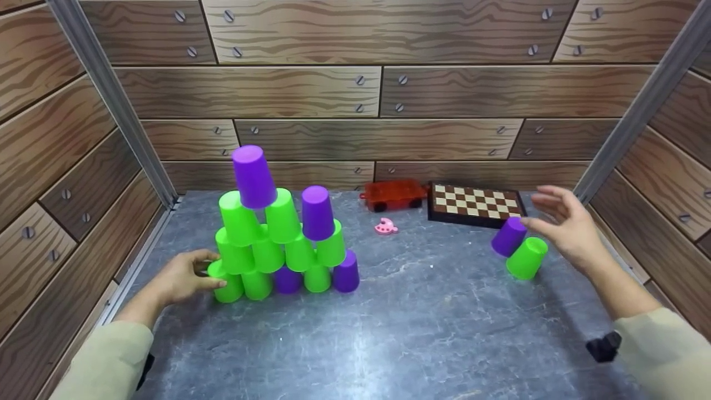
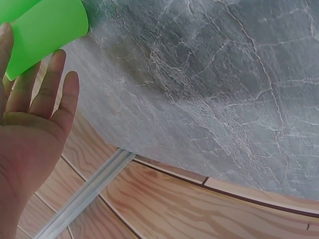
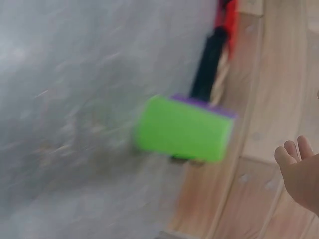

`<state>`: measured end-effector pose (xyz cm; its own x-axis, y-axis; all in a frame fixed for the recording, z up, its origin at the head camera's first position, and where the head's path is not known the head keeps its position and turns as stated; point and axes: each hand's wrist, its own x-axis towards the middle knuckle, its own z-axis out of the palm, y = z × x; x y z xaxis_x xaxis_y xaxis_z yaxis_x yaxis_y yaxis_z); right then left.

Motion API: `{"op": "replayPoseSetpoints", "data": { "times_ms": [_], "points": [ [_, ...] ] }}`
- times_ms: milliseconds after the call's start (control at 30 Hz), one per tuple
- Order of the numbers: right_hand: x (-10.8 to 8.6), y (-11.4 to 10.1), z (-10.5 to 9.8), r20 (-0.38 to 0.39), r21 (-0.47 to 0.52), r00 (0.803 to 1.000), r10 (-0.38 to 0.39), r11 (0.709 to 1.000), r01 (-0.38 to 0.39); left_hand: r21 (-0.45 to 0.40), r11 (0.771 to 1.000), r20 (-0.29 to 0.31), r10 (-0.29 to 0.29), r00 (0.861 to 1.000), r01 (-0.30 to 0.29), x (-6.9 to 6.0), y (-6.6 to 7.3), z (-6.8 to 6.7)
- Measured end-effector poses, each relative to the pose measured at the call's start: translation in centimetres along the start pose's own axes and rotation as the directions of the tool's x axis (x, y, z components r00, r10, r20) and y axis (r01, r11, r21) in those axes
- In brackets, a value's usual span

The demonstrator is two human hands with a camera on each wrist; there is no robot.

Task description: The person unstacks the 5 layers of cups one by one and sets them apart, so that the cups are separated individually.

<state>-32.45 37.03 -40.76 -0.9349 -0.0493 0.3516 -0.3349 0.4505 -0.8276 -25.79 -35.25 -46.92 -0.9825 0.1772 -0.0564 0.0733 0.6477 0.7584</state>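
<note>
A pyramid of upside-down green cups [image 1: 256,284] and purple cups [image 1: 318,214] stands on the left, several rows high, topped by one purple cup [image 1: 254,176]. My left hand [image 1: 186,278] is at its lower left corner, thumb and fingers on either side of the end green cup [image 2: 47,35]. Over on the right, a purple cup [image 1: 509,238] and a green cup [image 1: 527,259] stand upside down close together. My right hand [image 1: 569,230] hovers beside them with loose, spread fingers, holding nothing. Its thumb overlaps the purple cup's top; contact cannot be told.
Along the back lie a red toy cart [image 1: 394,194] and a checkered game board [image 1: 475,204]. A small pink toy [image 1: 385,226] lies in front of the cart. Wood-patterned walls [image 1: 355,94] enclose the grey marbled table [image 1: 400,328]. The right wrist view is blurred.
</note>
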Motion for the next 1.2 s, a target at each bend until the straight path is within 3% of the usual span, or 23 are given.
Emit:
{"op": "replayPoseSetpoints", "data": {
  "times_ms": [167, 367, 800, 933, 1033, 1200],
  "points": [
    [1.6, -4.6, 2.9, 0.030, 0.076, 0.997, -0.073, 0.995, 0.071, -0.005, 1.000, 0.000, 0.005, 1.000, -0.005, 0.1, -0.1, 0.0],
    [3.1, -10.7, 7.9, 0.105, 0.172, 0.984, -0.142, 0.977, 0.122, 0.003, 1.000, 0.003, 0.003, 1.000, -0.003, 0.1, -0.1, 0.1],
    [6.1, -21.8, 20.4, 0.243, 0.317, 0.911, -0.332, 0.915, 0.249, 0.005, 1.000, 0.005, -0.007, 1.000, 0.007, 0.1, 0.0, -0.1],
    [6.2, -24.3, 23.8, 0.247, 0.374, 0.899, -0.361, 0.891, 0.256, 0.010, 1.000, 0.008, -0.004, 1.000, 0.004, 0.2, -0.1, -0.1],
    [6.0, -25.7, 26.3, 0.270, 0.439, 0.895, -0.354, 0.873, 0.213, 0.013, 1.000, 0.009, -0.011, 1.000, 0.011, 0.1, -0.2, -0.2],
    [5.4, -27.1, 29.6, 0.302, 0.466, 0.895, -0.328, 0.870, 0.162, 0.005, 1.000, 0.018, -0.021, 1.000, 0.021, -0.1, -0.2, -0.2]
  ]
}}
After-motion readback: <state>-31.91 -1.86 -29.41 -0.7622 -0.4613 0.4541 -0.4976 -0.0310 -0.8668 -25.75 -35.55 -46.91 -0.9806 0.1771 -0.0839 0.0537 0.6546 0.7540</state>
